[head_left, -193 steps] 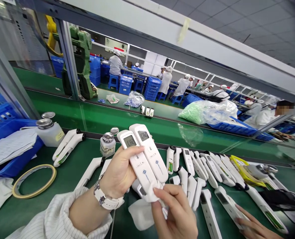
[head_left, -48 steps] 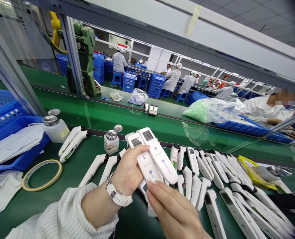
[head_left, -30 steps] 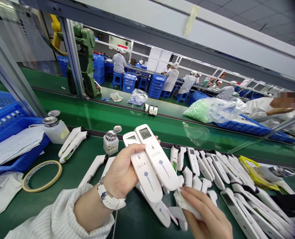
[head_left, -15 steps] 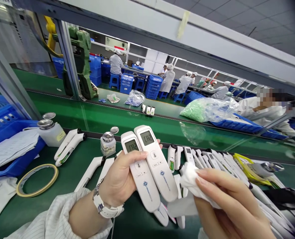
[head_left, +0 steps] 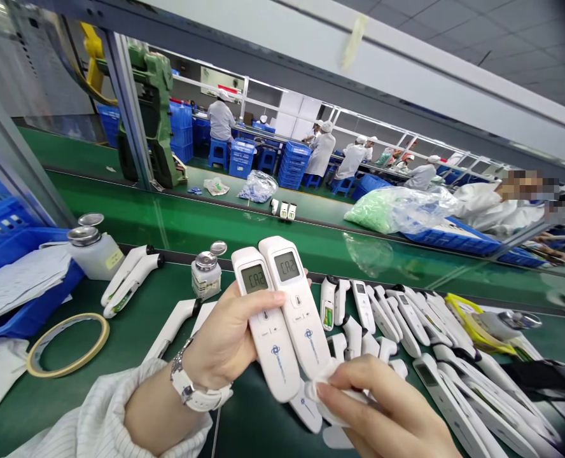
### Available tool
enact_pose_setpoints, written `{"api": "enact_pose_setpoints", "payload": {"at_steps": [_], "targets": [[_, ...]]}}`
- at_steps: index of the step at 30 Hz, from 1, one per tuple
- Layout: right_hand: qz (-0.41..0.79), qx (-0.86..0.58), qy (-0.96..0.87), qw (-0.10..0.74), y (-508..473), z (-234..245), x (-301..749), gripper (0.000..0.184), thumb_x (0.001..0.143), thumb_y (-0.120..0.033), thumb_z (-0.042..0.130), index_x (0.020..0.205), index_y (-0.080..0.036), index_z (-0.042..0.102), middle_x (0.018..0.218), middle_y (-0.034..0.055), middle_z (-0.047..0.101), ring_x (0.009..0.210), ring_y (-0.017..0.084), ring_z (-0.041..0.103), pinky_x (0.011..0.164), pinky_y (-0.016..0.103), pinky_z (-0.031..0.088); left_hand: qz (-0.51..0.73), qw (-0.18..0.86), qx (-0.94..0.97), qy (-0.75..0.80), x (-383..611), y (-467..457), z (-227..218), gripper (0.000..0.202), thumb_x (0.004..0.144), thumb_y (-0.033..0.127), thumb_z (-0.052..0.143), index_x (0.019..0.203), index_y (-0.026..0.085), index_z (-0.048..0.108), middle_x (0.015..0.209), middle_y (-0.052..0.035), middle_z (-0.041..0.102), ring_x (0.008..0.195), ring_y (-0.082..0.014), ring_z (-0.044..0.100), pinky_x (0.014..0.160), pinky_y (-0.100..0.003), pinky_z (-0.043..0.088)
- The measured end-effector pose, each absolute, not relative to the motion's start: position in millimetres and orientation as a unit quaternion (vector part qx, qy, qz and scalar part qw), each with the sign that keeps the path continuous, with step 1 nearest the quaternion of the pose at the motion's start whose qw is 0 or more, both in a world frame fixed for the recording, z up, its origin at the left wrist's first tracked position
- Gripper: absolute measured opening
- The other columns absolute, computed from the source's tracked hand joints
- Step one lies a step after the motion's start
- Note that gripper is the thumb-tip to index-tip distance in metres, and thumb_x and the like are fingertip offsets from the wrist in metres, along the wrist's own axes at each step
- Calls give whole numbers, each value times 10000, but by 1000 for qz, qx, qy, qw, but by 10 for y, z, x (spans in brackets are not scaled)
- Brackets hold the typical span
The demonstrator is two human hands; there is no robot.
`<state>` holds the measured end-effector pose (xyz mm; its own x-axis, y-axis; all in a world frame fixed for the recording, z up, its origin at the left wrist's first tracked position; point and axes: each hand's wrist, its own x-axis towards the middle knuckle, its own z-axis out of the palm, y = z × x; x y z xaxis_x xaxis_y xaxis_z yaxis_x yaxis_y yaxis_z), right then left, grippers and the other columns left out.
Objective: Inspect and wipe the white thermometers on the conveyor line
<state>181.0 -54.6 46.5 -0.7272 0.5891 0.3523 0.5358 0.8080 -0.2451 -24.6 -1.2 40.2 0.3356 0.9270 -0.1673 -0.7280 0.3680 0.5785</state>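
Note:
My left hand (head_left: 225, 343) is wrapped round two white infrared thermometers side by side, its thumb across the left thermometer (head_left: 275, 346). Both displays face up and are lit; the right thermometer (head_left: 301, 305) leans against its neighbour. Pinched in my right hand (head_left: 382, 407) is a crumpled white wipe (head_left: 327, 375), at the lower end of the right thermometer. Part of another thermometer's handle (head_left: 307, 407) shows beneath the held pair; whether it lies on the bench cannot be told. The wipe and my fingers hide the right thermometer's tip.
More thermometers (head_left: 406, 318) lie in rows on the right. On the left are a tape roll (head_left: 67, 346), a blue crate (head_left: 67, 280) with papers, and a pump bottle (head_left: 96, 251). Another small bottle (head_left: 206, 277) stands behind my left hand. A co-worker (head_left: 497, 207) sits across the line.
My right hand has moved left and down with the wipe, from beside the thermometers to the right one's lower end. My left hand keeps its hold on both.

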Motion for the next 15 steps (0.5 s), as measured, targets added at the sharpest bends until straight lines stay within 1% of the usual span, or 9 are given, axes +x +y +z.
{"api": "enact_pose_setpoints", "payload": {"at_steps": [5,10,13,15], "targets": [[54,-343,-918,190,-493,261,1974,264,866,-35,436,1063,-166,554,962,117,548,824,173,587,660,249,526,509,807,207,216,-260,0,405,346,760,115,596,1103,78,627,1130,-159,647,1050,-280,592,896,-394,492],[61,-356,-904,229,-489,177,2025,248,862,-55,444,1051,-163,562,957,121,542,838,179,592,667,248,530,491,821,202,210,-264,3,398,327,766,107,582,1086,92,644,1105,-137,665,1028,-250,603,880,-364,497],[136,-369,-885,249,-527,154,1892,249,852,-52,441,996,-197,583,922,94,565,791,164,613,652,232,538,488,823,203,207,-257,8,394,319,766,113,581,1076,95,652,1098,-132,669,1015,-241,608,876,-353,494],[201,-401,-860,244,-556,102,1760,264,845,-65,457,994,-228,603,942,84,587,819,172,632,686,242,550,485,825,209,202,-251,6,393,320,756,111,587,1068,85,655,1092,-136,671,995,-240,616,874,-352,494]]}}
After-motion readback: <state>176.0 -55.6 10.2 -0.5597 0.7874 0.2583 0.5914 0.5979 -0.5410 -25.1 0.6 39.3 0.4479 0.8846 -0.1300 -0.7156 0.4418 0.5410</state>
